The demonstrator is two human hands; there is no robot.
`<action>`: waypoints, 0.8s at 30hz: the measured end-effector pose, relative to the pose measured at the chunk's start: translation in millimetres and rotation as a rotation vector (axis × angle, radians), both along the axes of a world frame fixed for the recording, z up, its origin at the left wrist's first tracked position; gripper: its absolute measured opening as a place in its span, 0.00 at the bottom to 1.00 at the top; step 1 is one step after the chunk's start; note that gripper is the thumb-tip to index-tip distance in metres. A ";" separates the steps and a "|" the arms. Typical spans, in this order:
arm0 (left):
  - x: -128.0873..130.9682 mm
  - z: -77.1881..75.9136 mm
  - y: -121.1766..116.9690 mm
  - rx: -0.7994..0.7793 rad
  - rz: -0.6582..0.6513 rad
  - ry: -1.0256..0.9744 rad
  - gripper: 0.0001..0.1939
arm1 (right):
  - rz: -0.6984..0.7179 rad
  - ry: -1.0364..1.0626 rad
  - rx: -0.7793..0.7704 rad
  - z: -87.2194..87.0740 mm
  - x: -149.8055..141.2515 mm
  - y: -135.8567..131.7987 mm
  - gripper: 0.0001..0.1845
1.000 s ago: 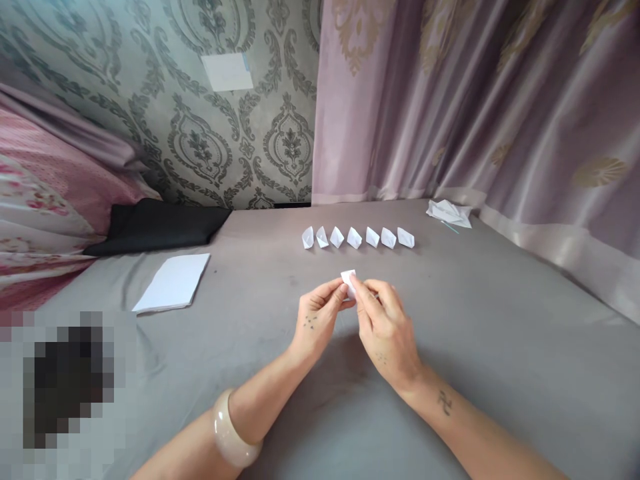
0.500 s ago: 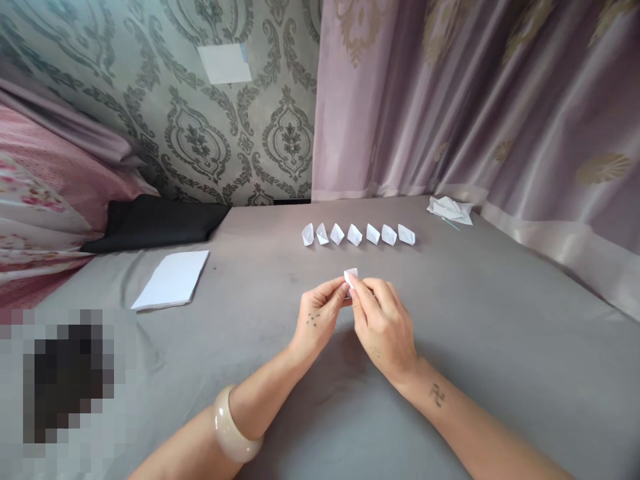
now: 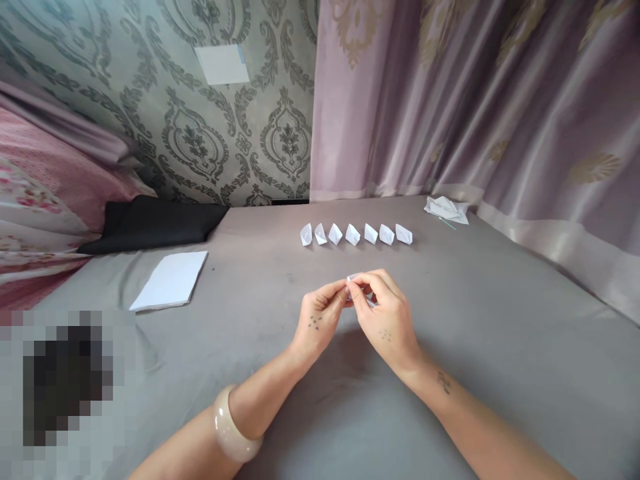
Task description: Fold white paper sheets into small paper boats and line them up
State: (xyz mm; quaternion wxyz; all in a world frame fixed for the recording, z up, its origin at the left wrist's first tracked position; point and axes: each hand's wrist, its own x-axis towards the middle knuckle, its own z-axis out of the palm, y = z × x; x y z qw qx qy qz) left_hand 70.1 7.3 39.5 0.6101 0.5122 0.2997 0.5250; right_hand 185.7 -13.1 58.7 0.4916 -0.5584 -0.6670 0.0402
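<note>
Between the fingertips of both hands is a small piece of folded white paper [image 3: 353,276], mostly covered by the fingers. My left hand [image 3: 320,320] pinches it from the left, thumb and forefinger together. From the right, my right hand [image 3: 385,313] closes on its top edge with bent fingers. Both hands are held over the grey cloth surface [image 3: 250,373]. Beyond them stands a row of several small folded white paper shapes [image 3: 353,235], evenly spaced and apart from the hands.
A stack of white paper [image 3: 170,280] lies at the left, with folded black cloth [image 3: 155,223] behind it. Crumpled white paper [image 3: 447,209] and a thin light-blue stick [image 3: 447,223] lie far right. Curtains [image 3: 390,100] and a patterned wall [image 3: 200,133] border the back.
My right hand has shifted its fingers over the top of the folded paper and turned slightly, so less paper shows. My left hand keeps its pinch. The view has moved slightly.
</note>
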 end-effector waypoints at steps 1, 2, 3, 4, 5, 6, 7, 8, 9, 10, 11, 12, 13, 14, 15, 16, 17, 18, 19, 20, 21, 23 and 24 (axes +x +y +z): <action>0.0 0.0 0.1 -0.001 0.007 0.000 0.14 | 0.009 0.008 -0.005 0.6 0.4 -0.3 0.06; 0.0 0.0 0.3 -0.003 0.013 0.002 0.14 | 0.015 0.019 -0.012 1.0 0.7 -0.7 0.07; 0.0 -0.1 0.5 -0.002 0.019 0.009 0.15 | 0.024 0.031 -0.016 1.3 1.1 -1.1 0.07; -0.1 -0.4 0.9 -0.002 0.024 0.019 0.15 | 0.034 0.045 -0.021 1.7 1.7 -1.4 0.08; -0.2 -0.7 1.2 0.001 0.027 0.030 0.15 | 0.044 0.059 -0.027 2.1 2.3 -1.6 0.08; -0.4 -1.1 1.5 0.005 0.028 0.041 0.16 | 0.054 0.072 -0.035 2.6 3.1 -1.8 0.08; -0.7 -1.6 1.7 0.010 0.026 0.051 0.16 | 0.066 0.083 -0.047 3.3 3.9 -1.8 0.09; -0.9 -2.0 1.9 0.016 0.024 0.059 0.15 | 0.076 0.093 -0.062 4.1 4.8 -1.8 0.09; -1.2 -2.3 1.9 0.023 0.022 0.066 0.15 | 0.086 0.103 -0.082 4.9 5.8 -1.6 0.09; -1.4 -2.5 1.9 0.028 0.020 0.074 0.15 | 0.096 0.113 -0.105 5.9 6.7 -1.4 0.09; -1.7 -2.6 1.9 0.031 0.020 0.081 0.15 | 0.106 0.122 -0.127 6.9 7.5 -1.2 0.08; -1.9 -2.5 1.8 0.033 0.022 0.087 0.15 | 0.114 0.131 -0.148 7.8 8.2 -0.9 0.08; -2.0 -2.3 1.7 0.033 0.023 0.093 0.15 | 0.121 0.140 -0.166 8.6 8.7 -0.7 0.09; -2.2 -2.0 1.6 0.032 0.024 0.098 0.15 | 0.127 0.150 -0.180 9.2 9.1 -0.5 0.09; -2.3 -1.6 1.6 0.030 0.024 0.102 0.14 | 0.133 0.156 -0.191 9.7 9.4 -0.4 0.09; -2.3 -1.2 1.5 0.029 0.025 0.103 0.14 | 0.136 0.159 -0.200 10.0 9.5 -0.4 0.09; -2.3 -0.9 1.4 0.029 0.026 0.101 0.14 | 0.138 0.155 -0.206 10.2 9.6 -0.6 0.09; -2.2 -0.6 1.3 0.029 0.024 0.099 0.14 | 0.136 0.146 -0.208 10.2 9.6 -0.9 0.09; -2.1 -0.3 1.2 0.030 0.025 0.095 0.14 | 0.132 0.133 -0.206 10.2 9.7 -1.2 0.09; -2.0 -0.1 1.1 0.030 0.025 0.093 0.14 | 0.126 0.120 -0.202 10.1 9.9 -1.6 0.09; -1.8 0.1 1.0 0.029 0.024 0.092 0.14 | 0.119 0.109 -0.197 10.1 10.2 -1.9 0.09; -1.3 0.6 0.9 0.019 0.020 0.088 0.14 | 0.109 0.096 -0.195 10.5 11.1 -2.3 0.09; -1.0 0.9 0.9 0.011 0.017 0.084 0.13 | 0.108 0.097 -0.202 11.0 11.8 -2.4 0.09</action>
